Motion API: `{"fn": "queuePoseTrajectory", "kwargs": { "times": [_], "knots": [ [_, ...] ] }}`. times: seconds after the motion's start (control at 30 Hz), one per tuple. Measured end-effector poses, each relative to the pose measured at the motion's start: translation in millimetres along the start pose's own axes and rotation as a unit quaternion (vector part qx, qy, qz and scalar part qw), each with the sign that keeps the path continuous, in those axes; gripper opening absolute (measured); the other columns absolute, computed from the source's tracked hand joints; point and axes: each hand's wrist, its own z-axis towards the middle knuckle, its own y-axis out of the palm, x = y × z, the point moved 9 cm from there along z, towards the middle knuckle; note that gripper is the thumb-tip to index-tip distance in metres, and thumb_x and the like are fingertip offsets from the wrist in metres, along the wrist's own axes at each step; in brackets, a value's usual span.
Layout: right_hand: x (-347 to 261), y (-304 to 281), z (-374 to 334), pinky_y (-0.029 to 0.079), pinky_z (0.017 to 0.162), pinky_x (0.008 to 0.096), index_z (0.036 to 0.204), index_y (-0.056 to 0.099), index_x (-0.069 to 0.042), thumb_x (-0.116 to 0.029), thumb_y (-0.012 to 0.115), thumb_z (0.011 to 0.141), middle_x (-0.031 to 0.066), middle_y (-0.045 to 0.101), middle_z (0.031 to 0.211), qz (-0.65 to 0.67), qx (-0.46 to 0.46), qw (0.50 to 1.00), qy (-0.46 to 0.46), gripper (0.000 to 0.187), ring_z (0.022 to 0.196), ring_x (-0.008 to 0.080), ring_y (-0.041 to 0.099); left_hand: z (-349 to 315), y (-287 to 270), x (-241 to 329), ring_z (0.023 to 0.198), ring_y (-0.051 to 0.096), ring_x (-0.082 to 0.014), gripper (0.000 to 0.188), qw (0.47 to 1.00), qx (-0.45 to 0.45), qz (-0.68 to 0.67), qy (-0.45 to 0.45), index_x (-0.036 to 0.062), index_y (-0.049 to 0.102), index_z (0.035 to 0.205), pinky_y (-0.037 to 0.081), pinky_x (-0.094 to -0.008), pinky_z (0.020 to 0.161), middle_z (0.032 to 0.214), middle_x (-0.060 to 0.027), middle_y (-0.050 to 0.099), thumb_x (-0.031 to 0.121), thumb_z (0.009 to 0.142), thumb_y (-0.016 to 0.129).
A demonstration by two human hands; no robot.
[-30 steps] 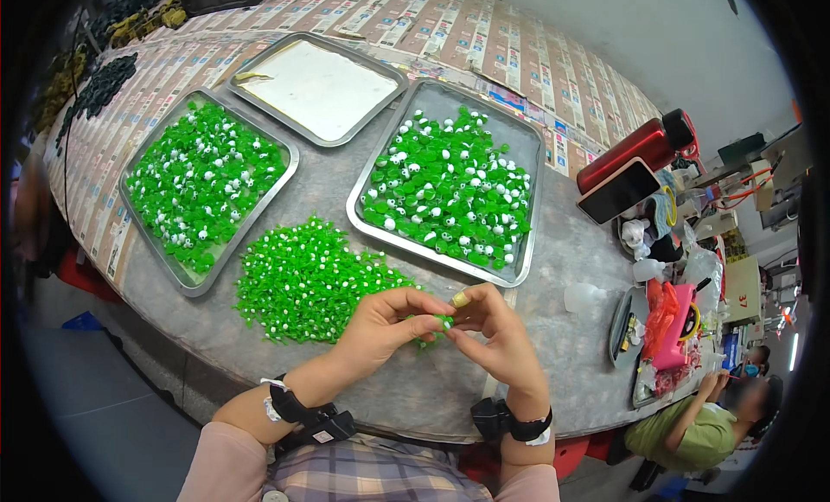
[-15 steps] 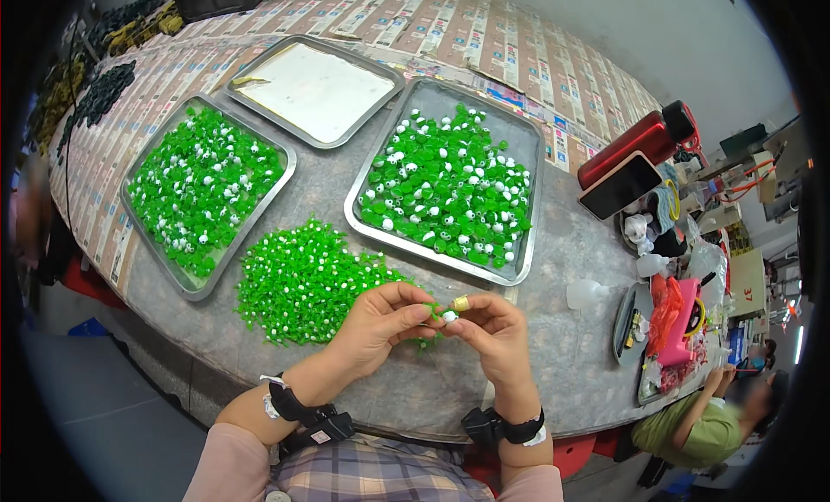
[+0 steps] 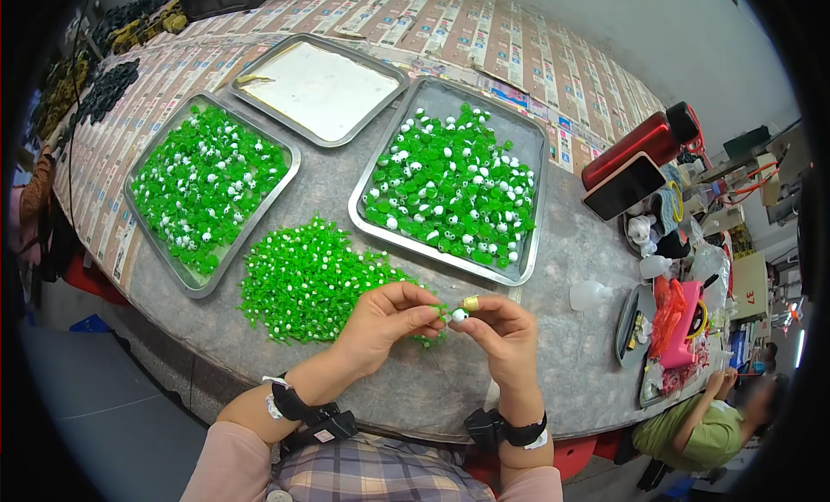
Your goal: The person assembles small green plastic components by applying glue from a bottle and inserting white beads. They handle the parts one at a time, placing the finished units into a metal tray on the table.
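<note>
My left hand [image 3: 391, 322] pinches a small green plastic piece [image 3: 443, 312] between thumb and fingers. Close beside it, my right hand [image 3: 500, 329] grips a white ball with dark spots [image 3: 459, 315]; yellow tape wraps one of its fingers. Whether the two parts touch is too small to tell. Left of my hands lies a heap of small green pieces with white tips [image 3: 316, 281]. Beyond, a metal tray [image 3: 525, 273] holds green pieces and white balls. A second metal tray [image 3: 290, 178] at the left holds a similar mix.
At the back stands a tray with a white sheet [image 3: 320, 87]. On the right are a red bottle [image 3: 635, 143], a phone [image 3: 624, 186], a translucent white bottle [image 3: 590, 294] and a pink holder [image 3: 685, 325]. A person in green [image 3: 705, 428] sits at the far right.
My right hand has moved slightly right, and the white ball now shows more clearly between its fingers. My left hand has stayed nearly in place. The whole view has shifted a little.
</note>
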Motion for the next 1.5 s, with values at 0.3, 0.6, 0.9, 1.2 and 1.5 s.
{"fn": "queuePoseTrajectory", "kwargs": {
  "times": [0.3, 0.6, 0.9, 1.2, 1.5],
  "knots": [
    [-4.0, 6.0, -1.0, 0.047, 0.07, 0.0228, 0.091, 0.055, 0.003, 0.004, 0.059, 0.073, 0.0092, 0.059, 0.088, -0.062, -0.003, 0.998, -0.013, 0.019, 0.08, 0.0134, 0.058, -2.4, -0.1, 7.9, 0.07, 0.056, -0.0105, 0.01, 0.99, 0.01, 0.128, 0.062, -0.001, 0.057, 0.086, 0.047, -0.0213, 0.063, 0.079, -0.0062, 0.058, 0.003, 0.077, 0.057],
    [7.0, 4.4, 1.5, 0.048, 0.07, 0.0234, 0.096, 0.054, 0.005, 0.001, 0.06, 0.073, 0.009, 0.059, 0.086, 0.007, -0.047, 0.997, 0.053, 0.024, 0.078, 0.0144, 0.058, -14.7, 24.2, 37.2, 0.066, 0.055, -0.0124, 0.009, 0.88, -0.011, 0.424, 0.213, 0.0009, 0.059, 0.081, 0.044, -0.0213, 0.056, 0.075, -0.0066, 0.057, 0.004, 0.073, 0.06],
    [16.5, 1.0, 2.7, 0.048, 0.068, 0.0237, 0.095, 0.054, 0.004, 0.0, 0.06, 0.073, 0.0095, 0.06, 0.083, 0.024, -0.075, 0.992, 0.1, 0.023, 0.075, 0.0141, 0.059, -18.7, 33.8, 40.5, 0.064, 0.055, -0.0176, 0.01, 0.822, -0.026, 0.497, 0.277, 0.0019, 0.059, 0.079, 0.042, -0.0252, 0.054, 0.073, -0.0073, 0.057, 0.007, 0.071, 0.062],
    [4.8, 0.8, 1.5, 0.047, 0.065, 0.0211, 0.081, 0.052, 0.0, 0.002, 0.062, 0.071, 0.0076, 0.059, 0.078, -0.012, -0.033, 0.999, 0.034, 0.014, 0.074, 0.0119, 0.058, -18.4, 28.7, 45.1, 0.065, 0.055, -0.0178, 0.009, 0.856, -0.003, 0.441, 0.27, 0.001, 0.059, 0.077, 0.042, -0.0254, 0.055, 0.073, -0.0088, 0.057, 0.005, 0.07, 0.063],
    [11.8, 1.7, 2.2, 0.047, 0.066, 0.0216, 0.082, 0.054, 0.002, 0.001, 0.062, 0.072, 0.0072, 0.06, 0.078, 0.03, -0.069, 0.993, 0.088, 0.013, 0.073, 0.0124, 0.059, -21.7, 42.2, 44.4, 0.066, 0.056, -0.0204, 0.01, 0.795, -0.057, 0.52, 0.308, 0.0024, 0.057, 0.076, 0.044, -0.0278, 0.056, 0.074, -0.0069, 0.057, 0.007, 0.068, 0.063]
  ]
}}
